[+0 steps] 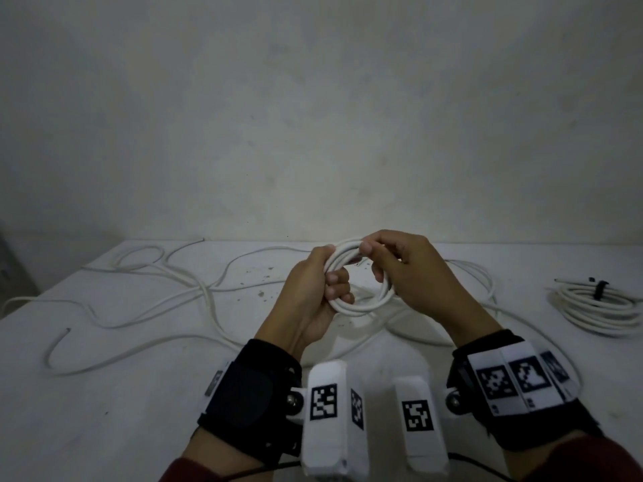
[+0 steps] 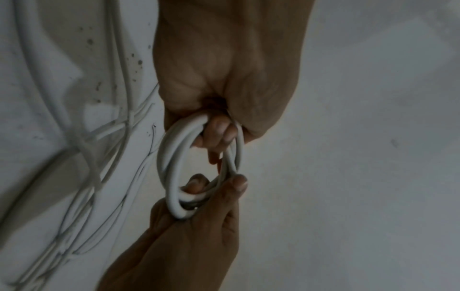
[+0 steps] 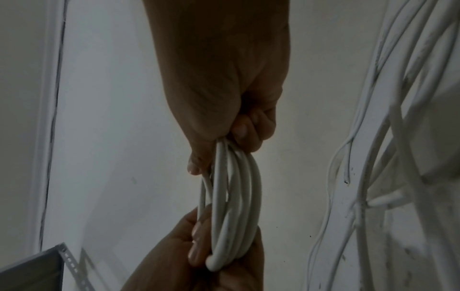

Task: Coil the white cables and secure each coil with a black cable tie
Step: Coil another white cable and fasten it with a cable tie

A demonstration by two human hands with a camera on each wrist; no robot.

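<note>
From the head view, I am holding a small coil of white cable (image 1: 362, 283) up off the desk (image 1: 139, 394), between both hands. My left hand (image 1: 313, 293) is gripping the coil's left side with fingers curled round the bundled turns; my right hand (image 1: 407, 273) is pinching the top of the loop with thumb and fingers and cupping its right side. The rest of the cable (image 1: 195, 293) is trailing loose across the desk, so I judge there are more turns to lay on. A finished coil (image 1: 598, 307) with a black cable tie (image 1: 599, 289) is lying far right (a good model for size).

From the left wrist view, the coil (image 2: 174, 167) is looking like a narrow oval, with my left fingers (image 2: 216, 132) hooked through one end and the right hand (image 2: 199, 226) clamping the other. I am keeping the turns flat and side by side here.

From the right wrist view, four or five turns (image 3: 236, 206) are running parallel from my right grip to the left hand (image 3: 219, 261). I am thinking the left grip should stay firm while the right feeds each new loop at matching size, without twisting; I cannot see a spare tie.
</note>
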